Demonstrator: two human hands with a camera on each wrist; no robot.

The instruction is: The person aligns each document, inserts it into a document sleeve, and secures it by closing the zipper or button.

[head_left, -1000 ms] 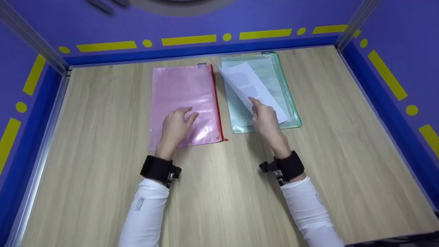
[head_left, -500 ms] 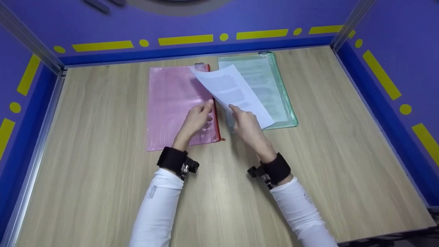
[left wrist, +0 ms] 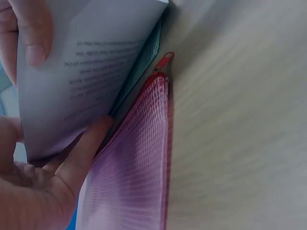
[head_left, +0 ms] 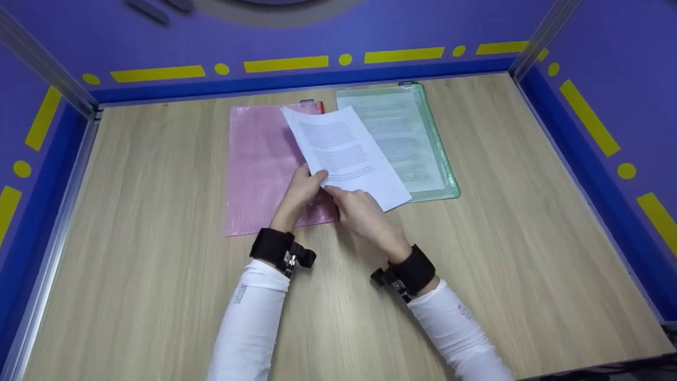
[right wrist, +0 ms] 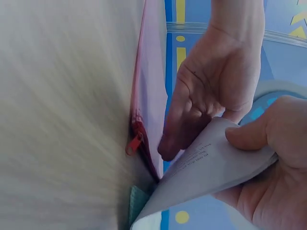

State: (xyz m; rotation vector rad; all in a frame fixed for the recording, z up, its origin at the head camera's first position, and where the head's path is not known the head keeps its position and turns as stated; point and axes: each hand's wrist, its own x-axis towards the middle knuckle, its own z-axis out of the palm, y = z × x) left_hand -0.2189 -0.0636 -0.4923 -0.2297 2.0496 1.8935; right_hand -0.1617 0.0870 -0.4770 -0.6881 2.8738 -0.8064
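Printed sheets [head_left: 344, 143] tilt above the worktop [head_left: 158, 291] between your two hands.
Your right hand [head_left: 364, 214] pinches them near the lower left corner; your left hand [head_left: 301, 189] holds the edge just beside it, thumb above, fingers beneath. They overlap the pink zip pouch [head_left: 256, 164] and green zip pouch [head_left: 438, 143] (the pink one's red zipper pull [left wrist: 165, 60] shows).

a folder [head_left: 259, 159] lies under the left grip [head_left: 301, 189], a second folder [head_left: 418, 143] beyond the right grip [head_left: 364, 214], papers [head_left: 344, 151] above both.
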